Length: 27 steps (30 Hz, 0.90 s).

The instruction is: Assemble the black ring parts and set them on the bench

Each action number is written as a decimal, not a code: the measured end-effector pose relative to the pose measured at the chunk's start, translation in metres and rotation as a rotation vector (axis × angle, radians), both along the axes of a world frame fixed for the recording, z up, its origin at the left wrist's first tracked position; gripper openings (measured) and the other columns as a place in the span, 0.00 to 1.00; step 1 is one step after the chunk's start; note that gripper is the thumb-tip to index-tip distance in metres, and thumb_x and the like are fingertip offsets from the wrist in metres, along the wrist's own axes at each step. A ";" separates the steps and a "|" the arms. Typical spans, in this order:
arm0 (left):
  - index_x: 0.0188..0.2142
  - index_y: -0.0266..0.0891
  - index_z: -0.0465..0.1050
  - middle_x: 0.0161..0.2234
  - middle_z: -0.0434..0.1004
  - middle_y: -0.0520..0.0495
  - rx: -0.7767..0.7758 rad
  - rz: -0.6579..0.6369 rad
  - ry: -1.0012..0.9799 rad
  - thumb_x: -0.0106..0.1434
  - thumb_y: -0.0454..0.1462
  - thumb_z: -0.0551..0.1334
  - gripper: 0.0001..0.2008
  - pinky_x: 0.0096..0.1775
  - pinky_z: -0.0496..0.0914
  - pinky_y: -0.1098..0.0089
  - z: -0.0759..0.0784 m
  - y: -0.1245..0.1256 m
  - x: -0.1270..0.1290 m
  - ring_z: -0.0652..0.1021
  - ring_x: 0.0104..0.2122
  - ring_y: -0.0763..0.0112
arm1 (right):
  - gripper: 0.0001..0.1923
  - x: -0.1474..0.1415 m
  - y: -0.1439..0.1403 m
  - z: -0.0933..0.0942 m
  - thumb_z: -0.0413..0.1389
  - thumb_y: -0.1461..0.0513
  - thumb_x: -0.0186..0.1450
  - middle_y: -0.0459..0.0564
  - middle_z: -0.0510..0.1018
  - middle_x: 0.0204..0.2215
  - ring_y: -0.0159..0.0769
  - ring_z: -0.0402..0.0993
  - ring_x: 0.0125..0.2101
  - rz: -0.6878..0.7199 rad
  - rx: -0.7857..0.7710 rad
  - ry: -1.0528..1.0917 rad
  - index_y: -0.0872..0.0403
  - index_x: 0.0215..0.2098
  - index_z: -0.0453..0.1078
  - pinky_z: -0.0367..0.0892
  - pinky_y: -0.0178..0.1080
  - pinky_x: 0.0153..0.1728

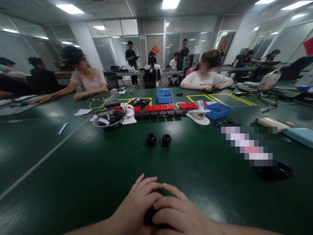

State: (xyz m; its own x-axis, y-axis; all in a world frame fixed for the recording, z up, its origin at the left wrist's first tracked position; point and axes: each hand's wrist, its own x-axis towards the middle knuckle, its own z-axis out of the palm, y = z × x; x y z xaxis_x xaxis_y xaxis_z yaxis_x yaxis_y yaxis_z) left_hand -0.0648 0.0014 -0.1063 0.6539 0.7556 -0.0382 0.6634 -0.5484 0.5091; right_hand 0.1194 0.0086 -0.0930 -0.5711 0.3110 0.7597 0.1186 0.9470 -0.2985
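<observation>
Black part sits at the near table edge, mostly hidden between both hands; can't tell what it is. Left hand is curled over it from the left, fingers bent. Right hand is curled from the right, fingers overlapping the left's. Both are closed round it, touching each other. Green table underneath.

Further out, centre: two black knobs side by side, close but apart. Right: black ring near a blurred patch. Left: wrench lying flat, well apart.

Mid-table: bowl with cables, red and black strips in a row, white clip, two blue bins, glasses.

Far side: two people seated, arms on table. More people behind at desks.
</observation>
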 end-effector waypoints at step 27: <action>0.48 0.44 0.66 0.52 0.66 0.44 0.002 -0.013 -0.002 0.49 0.44 0.65 0.26 0.55 0.47 0.44 0.008 0.000 0.002 0.62 0.55 0.50 | 0.14 0.011 0.001 0.009 0.53 0.52 0.60 0.48 0.71 0.32 0.35 0.65 0.34 -0.147 -0.250 -0.164 0.54 0.37 0.66 0.61 0.39 0.36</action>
